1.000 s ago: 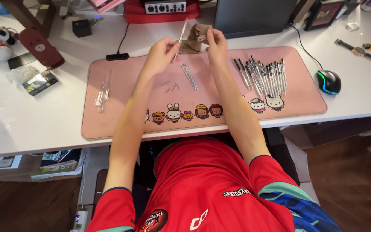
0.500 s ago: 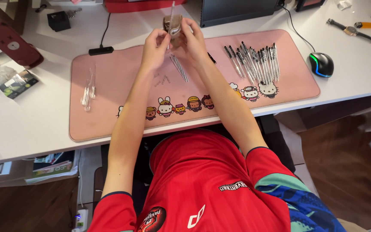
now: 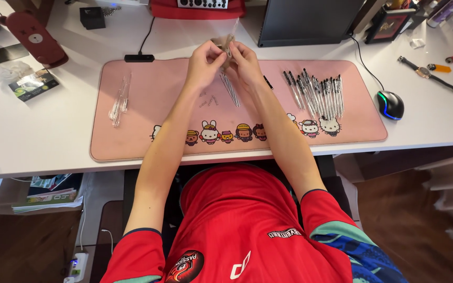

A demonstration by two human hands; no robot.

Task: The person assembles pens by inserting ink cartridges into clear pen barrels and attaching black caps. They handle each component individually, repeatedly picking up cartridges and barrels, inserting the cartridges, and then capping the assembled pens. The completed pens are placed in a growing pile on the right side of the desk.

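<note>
Both my hands meet at the far middle of the mat. Left hand (image 3: 205, 65) and right hand (image 3: 245, 63) are pinched shut, fingertips touching, on a thin clear pen part (image 3: 227, 44) held up above the mat. Too small to tell if it is a barrel or a refill, or if it is more than one piece.

Change: a second ago my hands were apart, a thin piece held up between them; half a second ago they had closed in. Now they are pressed together on it, so I judge the pieces are being fitted into one another, mid-assembly.

Just below my fingers lies a small bundle of thin refills (image 3: 230, 89), about four, hard to split. Beside it, a few tiny springs (image 3: 208, 99), maybe three, blurred.

Right of my right forearm: row of finished pens (image 3: 315, 91), roughly fifteen, overlapping, exact count not possible. Far left on the mat: clear barrels (image 3: 120, 99), about three.

One pink desk mat (image 3: 158, 141). One mouse (image 3: 390, 104) right of it, one wristwatch (image 3: 425, 73) beyond, one dark monitor base (image 3: 305, 23) behind my hands.
</note>
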